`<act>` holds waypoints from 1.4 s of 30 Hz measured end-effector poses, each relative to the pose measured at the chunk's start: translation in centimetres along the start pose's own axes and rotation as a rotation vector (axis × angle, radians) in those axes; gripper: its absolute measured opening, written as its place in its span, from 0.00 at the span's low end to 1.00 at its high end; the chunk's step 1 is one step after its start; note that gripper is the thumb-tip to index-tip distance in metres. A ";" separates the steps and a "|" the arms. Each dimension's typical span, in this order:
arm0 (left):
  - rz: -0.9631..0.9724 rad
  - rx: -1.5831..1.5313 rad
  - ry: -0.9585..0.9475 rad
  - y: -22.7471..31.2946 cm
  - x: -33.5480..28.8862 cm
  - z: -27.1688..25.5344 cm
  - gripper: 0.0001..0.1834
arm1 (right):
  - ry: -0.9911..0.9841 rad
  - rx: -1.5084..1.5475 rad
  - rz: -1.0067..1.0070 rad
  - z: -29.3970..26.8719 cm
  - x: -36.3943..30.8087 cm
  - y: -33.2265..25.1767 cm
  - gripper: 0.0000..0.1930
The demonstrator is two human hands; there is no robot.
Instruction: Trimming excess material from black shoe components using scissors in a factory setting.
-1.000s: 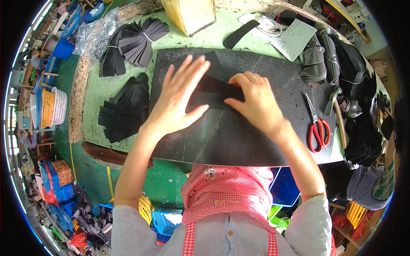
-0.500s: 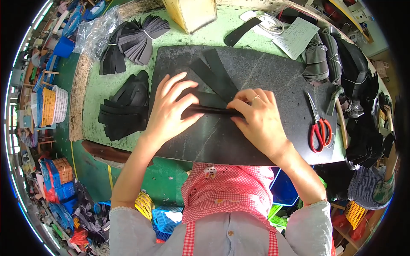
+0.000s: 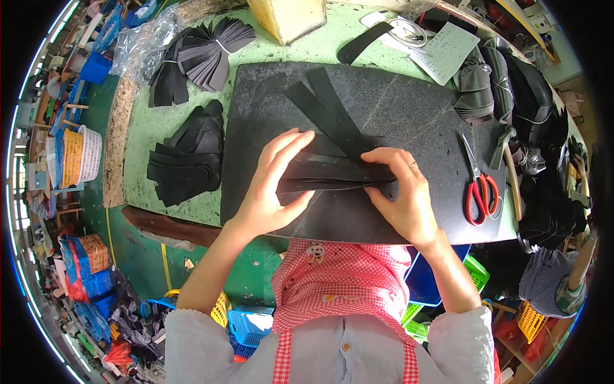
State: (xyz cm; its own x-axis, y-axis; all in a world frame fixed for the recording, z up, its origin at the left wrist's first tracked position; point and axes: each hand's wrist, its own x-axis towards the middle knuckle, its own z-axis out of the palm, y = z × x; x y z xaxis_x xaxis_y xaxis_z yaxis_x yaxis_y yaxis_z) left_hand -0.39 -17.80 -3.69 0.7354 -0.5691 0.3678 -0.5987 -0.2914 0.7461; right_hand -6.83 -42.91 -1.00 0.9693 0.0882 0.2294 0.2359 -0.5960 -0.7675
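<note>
A folded black strip (image 3: pixel 339 171) of leather-like material lies sideways over the dark stone slab (image 3: pixel 268 83), its long edge gaping along the near side. My right hand (image 3: pixel 406 192) pinches its right end between thumb and fingers. At the left end, my left hand (image 3: pixel 265 185) is open, thumb and fingers spread apart around the strip, its palm close to the end. Two more flat black strips (image 3: pixel 326 109) lie crossed just beyond, their near ends running up to the folded piece and my right fingers.
Left of the slab lie a fanned stack of black pieces (image 3: pixel 188 160) and tied bundles (image 3: pixel 204 57). Red-handled scissors (image 3: pixel 476 189) and a hammer (image 3: pixel 510 166) lie on the right. A yellowish box (image 3: pixel 288 19), a single black piece (image 3: pixel 363 43) and a paper sheet (image 3: pixel 444 52) sit at the back.
My right hand has shifted right and slightly nearer, with the strip. The strip now shows wider, its folds spread apart. My left hand has moved right and nearer.
</note>
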 end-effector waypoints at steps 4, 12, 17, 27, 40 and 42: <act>0.087 0.192 -0.115 0.3 0.9 0.7 0.29 | -0.058 0.094 0.012 1.1 -0.7 -0.1 0.25; 0.033 0.570 -0.277 4.6 1.6 -0.4 0.33 | 0.000 -0.089 -0.013 0.2 -2.4 -1.0 0.27; 0.035 0.437 -0.490 5.1 -1.7 3.6 0.46 | 0.270 -0.304 0.377 -6.8 -5.6 1.5 0.18; 0.222 0.377 -0.276 3.8 -2.3 2.2 0.22 | 0.220 -0.708 0.571 -13.3 -11.2 6.7 0.22; 0.236 0.328 -0.329 3.6 -3.9 2.5 0.18 | -0.383 0.277 0.663 -3.7 -15.0 -3.6 0.24; 0.270 0.361 -0.292 3.6 -3.8 2.6 0.16 | -0.397 0.279 0.726 -3.1 -15.4 -4.0 0.24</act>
State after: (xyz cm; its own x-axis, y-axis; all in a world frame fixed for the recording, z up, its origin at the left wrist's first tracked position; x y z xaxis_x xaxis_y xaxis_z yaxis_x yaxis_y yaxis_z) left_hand -6.14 -18.70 -3.88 0.4521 -0.8357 0.3117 -0.8632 -0.3219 0.3888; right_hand -22.93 -44.31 0.38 0.8268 0.0648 -0.5587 -0.4914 -0.3999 -0.7737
